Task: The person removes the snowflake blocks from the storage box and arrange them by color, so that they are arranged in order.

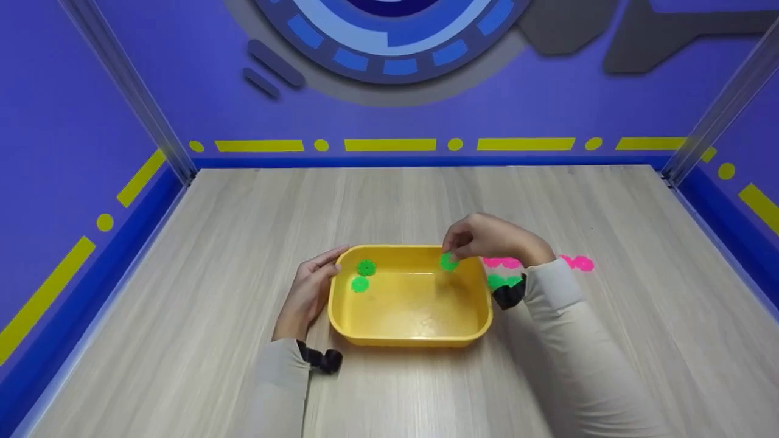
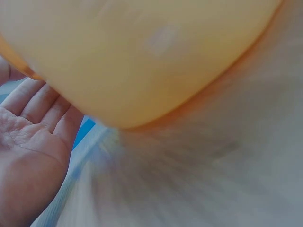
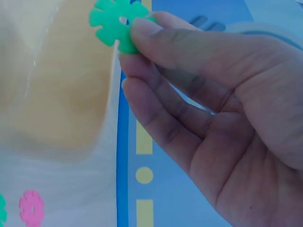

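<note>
A yellow plastic basin (image 1: pixel 411 340) stands on the table. My left hand (image 1: pixel 309 291) holds it at the left rim, thumb over the edge and fingers along the outer side; in the left wrist view the palm (image 2: pixel 33 146) shows beside the basin wall. Over the far right part of the basin, my right hand (image 1: pixel 484 237) pinches a green notched snowflake disc (image 3: pixel 113 21) between thumb and fingertips. Inside the basin at the left are two green discs, a darker one (image 1: pixel 366 267) and a lighter one (image 1: pixel 359 284).
Right of the basin lie pink discs (image 1: pixel 581 263) and green discs (image 1: pixel 500 281) in rows, partly hidden by my right wrist. Blue panels (image 1: pixel 389 121) with yellow marks wall the table (image 1: pixel 243 213) at the back and sides.
</note>
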`<state>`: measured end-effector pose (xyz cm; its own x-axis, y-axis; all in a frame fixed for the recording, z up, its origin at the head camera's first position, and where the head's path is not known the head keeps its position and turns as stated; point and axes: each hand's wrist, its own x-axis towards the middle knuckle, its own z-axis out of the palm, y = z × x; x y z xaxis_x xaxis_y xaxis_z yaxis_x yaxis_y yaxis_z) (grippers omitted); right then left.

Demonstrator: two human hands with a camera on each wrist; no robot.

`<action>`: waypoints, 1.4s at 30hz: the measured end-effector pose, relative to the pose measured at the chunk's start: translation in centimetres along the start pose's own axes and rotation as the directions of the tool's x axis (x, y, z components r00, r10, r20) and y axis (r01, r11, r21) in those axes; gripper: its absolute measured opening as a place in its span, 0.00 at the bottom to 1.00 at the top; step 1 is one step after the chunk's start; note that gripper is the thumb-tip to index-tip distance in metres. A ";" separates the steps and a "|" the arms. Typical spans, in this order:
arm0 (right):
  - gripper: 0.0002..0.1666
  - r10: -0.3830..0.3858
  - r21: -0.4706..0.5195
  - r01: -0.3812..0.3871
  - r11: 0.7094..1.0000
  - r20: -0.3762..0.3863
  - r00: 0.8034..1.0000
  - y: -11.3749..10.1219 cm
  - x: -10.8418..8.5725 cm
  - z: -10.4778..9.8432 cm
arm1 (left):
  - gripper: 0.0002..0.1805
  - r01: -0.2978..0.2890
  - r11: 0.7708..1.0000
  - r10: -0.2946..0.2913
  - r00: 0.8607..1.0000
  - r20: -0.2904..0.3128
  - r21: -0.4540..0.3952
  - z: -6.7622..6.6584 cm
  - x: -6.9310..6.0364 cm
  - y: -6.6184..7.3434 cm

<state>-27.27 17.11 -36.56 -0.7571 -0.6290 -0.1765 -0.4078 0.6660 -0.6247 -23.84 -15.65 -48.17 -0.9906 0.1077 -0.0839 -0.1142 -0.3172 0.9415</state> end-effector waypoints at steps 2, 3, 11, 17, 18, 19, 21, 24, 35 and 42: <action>0.07 -0.001 0.006 0.001 1.000 -0.012 1.000 0.5 -0.4 -0.3 | 0.26 -0.004 1.000 0.004 1.000 -0.003 0.004 0.0 0.0 0.0; 0.07 -0.002 0.006 0.002 1.000 -0.018 1.000 0.7 -0.6 -0.5 | 0.26 -0.005 1.000 0.005 1.000 -0.005 0.002 0.0 0.0 0.0; 0.06 0.026 0.008 -0.025 1.000 -0.053 0.998 2.8 -2.2 -1.4 | 0.26 -0.004 1.000 0.005 1.000 -0.003 0.007 -0.1 0.1 -0.1; 0.06 0.036 -0.008 -0.037 0.999 -0.085 0.996 4.2 -3.5 -2.1 | 0.25 0.006 1.000 -0.006 1.000 0.021 -0.019 -0.2 0.1 -0.2; 0.06 0.045 -0.006 -0.046 0.999 -0.084 0.995 4.4 -3.7 -2.1 | 0.25 0.007 1.000 -0.007 1.000 0.020 -0.021 -0.2 0.1 -0.2; 0.06 0.052 -0.004 -0.052 0.999 -0.084 0.995 4.6 -3.8 -2.2 | 0.26 0.007 1.000 -0.007 1.000 0.018 -0.021 -0.2 0.1 -0.2; 0.06 0.065 0.002 -0.065 0.998 -0.083 0.994 5.0 -4.2 -2.3 | 0.26 0.005 1.000 -0.005 1.000 0.016 -0.020 -0.2 0.1 -0.1; 0.06 0.079 -0.001 -0.080 0.997 -0.085 0.993 5.6 -4.6 -2.3 | 0.26 0.002 1.000 -0.002 1.000 0.013 -0.018 -0.1 0.1 -0.1; 0.06 0.124 -0.004 -0.124 0.992 -0.086 0.989 8.0 -6.1 -2.4 | 0.26 -0.003 1.000 0.003 1.000 0.002 -0.029 0.0 0.0 -0.2; 0.06 0.151 -0.032 -0.154 0.988 -0.091 0.984 9.6 -7.1 -2.6 | 0.25 -0.003 1.000 0.003 1.000 0.000 -0.029 -0.1 0.0 -0.2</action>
<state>-27.08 29.03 -39.34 -0.8533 -0.4823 -0.1984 -0.3025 0.7676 -0.5651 -23.82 -15.64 -48.37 -0.9910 0.1065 -0.0814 -0.1136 -0.3447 0.9318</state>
